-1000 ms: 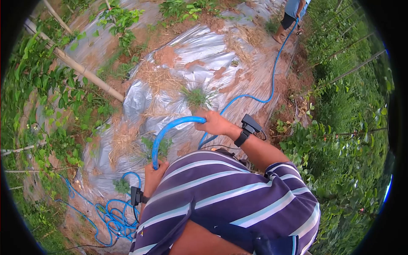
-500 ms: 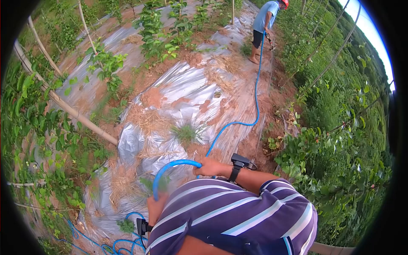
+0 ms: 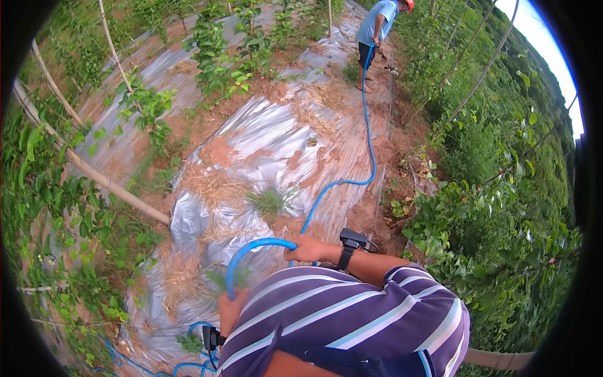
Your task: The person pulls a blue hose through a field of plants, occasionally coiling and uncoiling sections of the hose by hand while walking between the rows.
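A blue hose (image 3: 251, 250) arches between my two hands in front of my striped shirt. My right hand (image 3: 309, 249) grips it at the top of the arch; a black device is strapped to that wrist. My left hand (image 3: 231, 309) holds the lower end of the arch, close to my body, also with a wrist device. Beyond my right hand the hose runs over silver plastic mulch (image 3: 270, 138) up to another person (image 3: 375, 28) in a blue shirt at the far end of the row.
Bamboo poles (image 3: 94, 173) lie and stand on the left among leafy vines. Dense green plants and slanted stakes (image 3: 490, 207) fill the right side. Straw and red soil patch the plastic sheet. Loose blue hose coils (image 3: 182, 364) lie at the bottom left.
My view has tilted up along the row, so the other person is now in full view and most of the hose coils have slipped out. Both hands keep their grip on the hose.
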The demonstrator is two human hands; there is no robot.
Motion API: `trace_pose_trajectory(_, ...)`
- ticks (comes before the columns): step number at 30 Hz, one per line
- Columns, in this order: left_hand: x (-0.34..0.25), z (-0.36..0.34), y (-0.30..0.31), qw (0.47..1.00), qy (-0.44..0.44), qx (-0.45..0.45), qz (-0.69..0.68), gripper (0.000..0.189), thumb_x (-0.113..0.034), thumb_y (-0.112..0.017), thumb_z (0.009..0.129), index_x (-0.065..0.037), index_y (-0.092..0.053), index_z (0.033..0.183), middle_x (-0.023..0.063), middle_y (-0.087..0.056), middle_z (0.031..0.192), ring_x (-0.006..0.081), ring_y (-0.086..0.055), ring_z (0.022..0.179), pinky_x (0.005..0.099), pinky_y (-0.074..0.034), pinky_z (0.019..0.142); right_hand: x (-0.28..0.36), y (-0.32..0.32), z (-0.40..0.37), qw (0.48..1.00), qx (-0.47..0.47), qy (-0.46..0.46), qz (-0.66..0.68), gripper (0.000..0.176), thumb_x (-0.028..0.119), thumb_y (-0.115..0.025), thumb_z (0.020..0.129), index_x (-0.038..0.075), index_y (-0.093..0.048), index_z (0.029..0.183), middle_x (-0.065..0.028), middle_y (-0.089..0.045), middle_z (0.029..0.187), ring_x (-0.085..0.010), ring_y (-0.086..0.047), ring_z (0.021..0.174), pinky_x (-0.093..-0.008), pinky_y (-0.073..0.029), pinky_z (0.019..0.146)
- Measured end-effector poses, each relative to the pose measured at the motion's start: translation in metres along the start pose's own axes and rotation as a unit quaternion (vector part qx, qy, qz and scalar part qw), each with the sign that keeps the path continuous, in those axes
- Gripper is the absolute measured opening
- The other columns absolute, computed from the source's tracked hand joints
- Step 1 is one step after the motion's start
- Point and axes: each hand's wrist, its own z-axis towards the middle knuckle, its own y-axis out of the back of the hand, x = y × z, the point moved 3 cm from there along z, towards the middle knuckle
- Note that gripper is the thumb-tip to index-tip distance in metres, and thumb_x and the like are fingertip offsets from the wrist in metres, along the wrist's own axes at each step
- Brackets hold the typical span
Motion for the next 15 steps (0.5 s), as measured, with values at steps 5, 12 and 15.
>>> trace_pose_trajectory(5,0.005,0.002,0.003,0.999,-0.027,-0.001,0.025,0.022,-0.019,-0.078,0.086,-0.003,-0.068,0.075,-0.0030,-0.060,0.065,0.0066,-0.050,0.063,0.0282,-0.041,0.058,0.004,-0.001,-0.001,1.000,-0.007,0.003,-0.003,0.018,0.023,-0.070,0.080,0.005,-0.073,0.082,-0.0043,-0.064,0.066,-0.0138,-0.057,0.061,-0.0337,-0.047,0.056)
trace_pose_trajectory(12,0.000,-0.006,0.000,1.000,-0.011,-0.022,0.010,0.023,-0.018,-0.078,0.086,-0.002,-0.067,0.073,-0.0023,-0.060,0.064,0.0066,-0.050,0.063,0.0288,-0.042,0.058,-0.002,-0.003,0.002,1.000,0.006,-0.015,-0.006,0.017,0.023,-0.070,0.081,0.006,-0.072,0.082,-0.0025,-0.061,0.066,-0.0128,-0.056,0.063,-0.0334,-0.046,0.057)
trace_pose_trajectory(15,0.001,-0.007,0.000,0.999,-0.007,-0.023,0.031,0.023,-0.018,-0.077,0.086,-0.001,-0.067,0.073,-0.0021,-0.060,0.063,0.0068,-0.050,0.063,0.0292,-0.042,0.058,-0.009,-0.004,0.008,1.000,0.006,0.000,-0.005,0.017,0.023,-0.070,0.081,0.006,-0.072,0.082,-0.0020,-0.061,0.066,-0.0122,-0.056,0.064,-0.0330,-0.045,0.059)
